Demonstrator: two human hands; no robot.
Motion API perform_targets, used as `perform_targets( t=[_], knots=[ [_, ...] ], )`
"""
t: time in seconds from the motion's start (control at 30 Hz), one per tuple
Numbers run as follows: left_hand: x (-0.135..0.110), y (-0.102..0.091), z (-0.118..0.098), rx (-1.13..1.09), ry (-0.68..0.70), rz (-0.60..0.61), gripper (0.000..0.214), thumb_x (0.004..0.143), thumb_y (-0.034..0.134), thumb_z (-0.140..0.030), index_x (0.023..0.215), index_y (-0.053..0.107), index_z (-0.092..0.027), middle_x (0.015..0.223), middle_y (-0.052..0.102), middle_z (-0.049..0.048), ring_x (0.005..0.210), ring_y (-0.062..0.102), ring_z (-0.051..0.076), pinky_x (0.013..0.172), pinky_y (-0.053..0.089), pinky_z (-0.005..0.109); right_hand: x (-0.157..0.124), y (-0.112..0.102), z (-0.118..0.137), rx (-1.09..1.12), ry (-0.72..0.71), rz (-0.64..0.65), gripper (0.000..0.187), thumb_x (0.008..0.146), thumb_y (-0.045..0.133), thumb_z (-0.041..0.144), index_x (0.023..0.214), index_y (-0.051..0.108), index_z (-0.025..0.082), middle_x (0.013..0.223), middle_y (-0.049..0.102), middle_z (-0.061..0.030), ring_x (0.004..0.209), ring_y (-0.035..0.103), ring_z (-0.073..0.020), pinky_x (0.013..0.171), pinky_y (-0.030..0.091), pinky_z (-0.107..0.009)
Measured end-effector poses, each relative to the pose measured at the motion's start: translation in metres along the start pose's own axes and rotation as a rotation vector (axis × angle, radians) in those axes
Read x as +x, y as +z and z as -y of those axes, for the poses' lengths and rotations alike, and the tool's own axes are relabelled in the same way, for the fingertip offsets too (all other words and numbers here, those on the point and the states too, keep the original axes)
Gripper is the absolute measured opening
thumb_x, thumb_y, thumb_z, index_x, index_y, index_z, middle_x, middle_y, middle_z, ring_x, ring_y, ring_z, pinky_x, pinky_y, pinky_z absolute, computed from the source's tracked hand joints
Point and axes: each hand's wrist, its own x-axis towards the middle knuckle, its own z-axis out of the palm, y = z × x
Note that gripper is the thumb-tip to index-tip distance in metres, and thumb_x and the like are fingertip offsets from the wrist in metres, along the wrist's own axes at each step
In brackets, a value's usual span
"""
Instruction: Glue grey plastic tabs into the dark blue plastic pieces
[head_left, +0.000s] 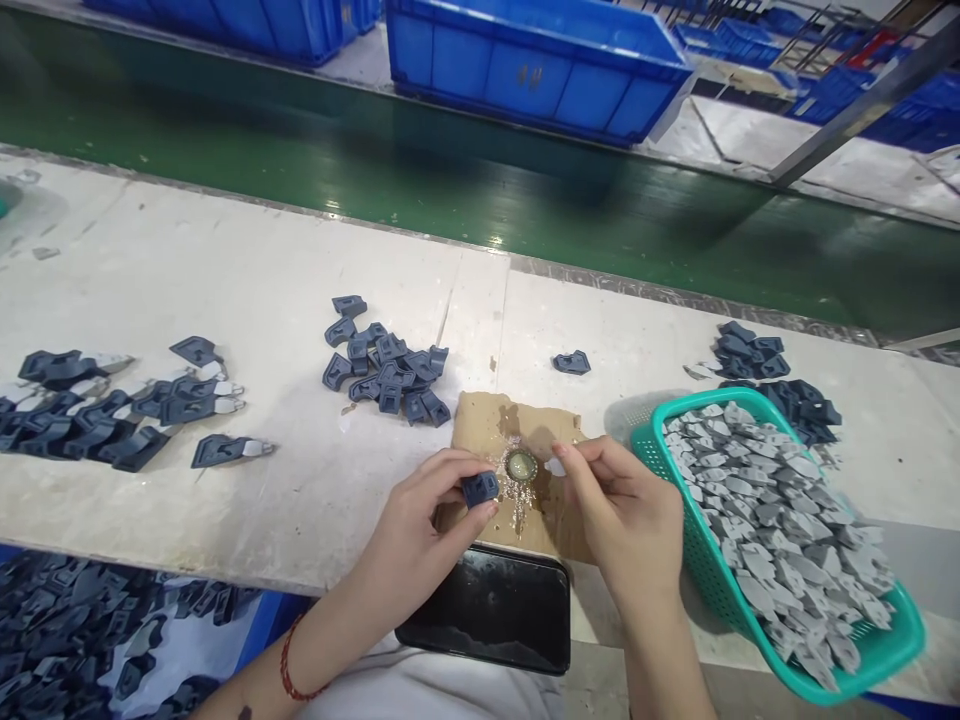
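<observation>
Thumb and fingers of your left hand (pixel 420 512) pinch a dark blue-grey molded plastic piece (pixel 480 488), held just left of a small round dish of clear liquid (pixel 521 464). Your right hand (pixel 626 505) pinches a small pale grey piece (pixel 555 466) right of the dish. Wet spatter marks the tan cardboard sheet (pixel 480 420) beneath. Black glossy phone (pixel 495 610) near you. Teal perforated plastic basket (pixel 847 686), right, heaped with light grey pieces (pixel 780 520). Loose pile of dark blue-grey pieces (pixel 394 370) beyond your left hand; pale-tipped dark pieces (pixel 217 450) farther left.
</observation>
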Motion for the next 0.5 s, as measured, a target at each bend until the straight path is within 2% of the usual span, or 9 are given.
perform_targets(
  t=[0.2, 0.33, 0.5],
  knots=[
    [0.000, 0.000, -0.001, 0.014, -0.009, 0.023, 0.018, 0.099, 0.062, -0.027, 0.116, 0.069, -0.026, 0.122, 0.066, 0.0064, 0.099, 0.068, 0.018, 0.074, 0.058, 0.025, 0.004, 0.011, -0.007, -0.190, -0.216, 0.055, 0.036, 0.101, 0.061, 0.041, 0.073, 0.067, 0.019, 0.052, 0.062, 0.0045, 0.041, 0.048, -0.0077, 0.046, 0.037, -0.019],
    [0.000, 0.001, -0.002, 0.022, -0.023, 0.024, 0.019, 0.099, 0.061, -0.026, 0.116, 0.069, -0.026, 0.124, 0.066, 0.0066, 0.102, 0.068, 0.019, 0.076, 0.058, 0.026, 0.004, 0.015, -0.010, -0.272, -0.310, 0.060, 0.040, 0.104, 0.055, 0.042, 0.074, 0.067, 0.018, 0.050, 0.061, 0.0040, 0.038, 0.048, -0.0082, 0.043, 0.034, -0.020],
    [-0.001, 0.000, -0.002, 0.025, -0.028, 0.028, 0.019, 0.099, 0.061, -0.026, 0.116, 0.069, -0.026, 0.124, 0.066, 0.0060, 0.105, 0.067, 0.020, 0.079, 0.058, 0.026, 0.003, 0.014, -0.011, -0.312, -0.311, 0.045, 0.043, 0.105, 0.053, 0.043, 0.073, 0.066, 0.018, 0.049, 0.058, 0.0043, 0.038, 0.047, -0.0085, 0.044, 0.035, -0.020]
  ],
)
